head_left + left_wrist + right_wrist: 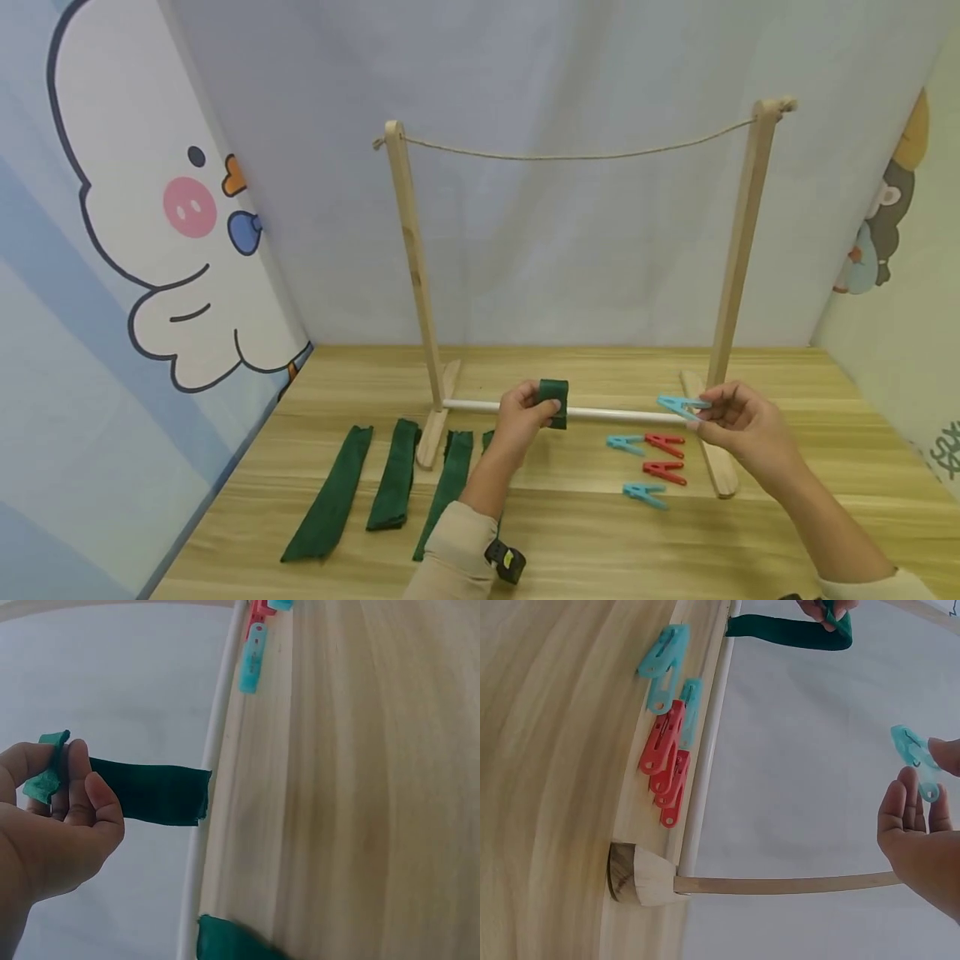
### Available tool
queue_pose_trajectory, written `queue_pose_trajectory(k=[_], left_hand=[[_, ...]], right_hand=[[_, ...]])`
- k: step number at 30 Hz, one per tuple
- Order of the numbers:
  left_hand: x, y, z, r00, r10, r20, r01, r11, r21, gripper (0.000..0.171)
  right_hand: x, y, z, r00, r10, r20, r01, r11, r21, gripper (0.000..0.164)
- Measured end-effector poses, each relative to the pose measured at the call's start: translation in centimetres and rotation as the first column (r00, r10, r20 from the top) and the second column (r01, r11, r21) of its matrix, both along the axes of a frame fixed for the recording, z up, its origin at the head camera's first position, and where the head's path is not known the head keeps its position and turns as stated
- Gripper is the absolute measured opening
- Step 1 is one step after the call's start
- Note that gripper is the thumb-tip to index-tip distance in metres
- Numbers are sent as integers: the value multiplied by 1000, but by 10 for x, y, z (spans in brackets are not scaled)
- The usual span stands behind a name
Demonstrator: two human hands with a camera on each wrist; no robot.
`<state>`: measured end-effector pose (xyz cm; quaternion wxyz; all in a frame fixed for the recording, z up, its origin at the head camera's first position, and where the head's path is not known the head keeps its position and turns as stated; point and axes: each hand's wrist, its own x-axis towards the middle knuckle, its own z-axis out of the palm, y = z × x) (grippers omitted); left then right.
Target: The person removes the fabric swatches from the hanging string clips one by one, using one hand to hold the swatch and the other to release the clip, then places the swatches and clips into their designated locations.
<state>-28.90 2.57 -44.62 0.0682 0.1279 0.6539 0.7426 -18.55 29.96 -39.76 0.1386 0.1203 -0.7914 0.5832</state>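
My left hand (520, 419) pinches a dark green cloth strip (553, 390) near its folded top. In the left wrist view the rest of that strip (161, 791) hangs down past the fingers toward the white rod. On the right, my right hand (750, 427) holds a light blue clothespin (681, 406) between thumb and fingers, beside the right post. The right wrist view shows this clothespin (911, 750) at the fingertips. Two red clothespins (663, 472) and two blue clothespins (643, 494) lie on the table between the hands.
Behind the hands stands a wooden frame with a left post (414, 258), a right post (741, 250), a sagging string (555, 158) between their tops and a white rod (622, 414) low down. Several green strips (330, 500) lie on the wooden table (585, 550) at left.
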Motion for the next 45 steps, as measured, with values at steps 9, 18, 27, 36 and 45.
queue_pose_trajectory(k=[9, 18, 27, 36, 45], left_hand=[[18, -14, -5, 997, 63, 37, -60, 995, -74, 17], [39, -30, -17, 989, 115, 90, -108, 991, -79, 16], [53, -41, -31, 989, 83, 125, -65, 988, -142, 19], [64, -44, -30, 970, 18, 244, 30, 981, -194, 32], [66, -52, -28, 946, -96, 309, 174, 956, -235, 9]], right_hand=[[5, -4, -10, 995, 17, 102, -21, 999, 40, 31], [10, 7, -8, 974, -4, 228, -18, 995, 98, 42], [14, 19, -17, 952, 25, 305, -74, 986, 151, 44], [18, 28, -30, 897, 112, 428, -165, 982, 89, 45], [19, 33, -43, 885, 140, 444, -201, 975, 92, 38]])
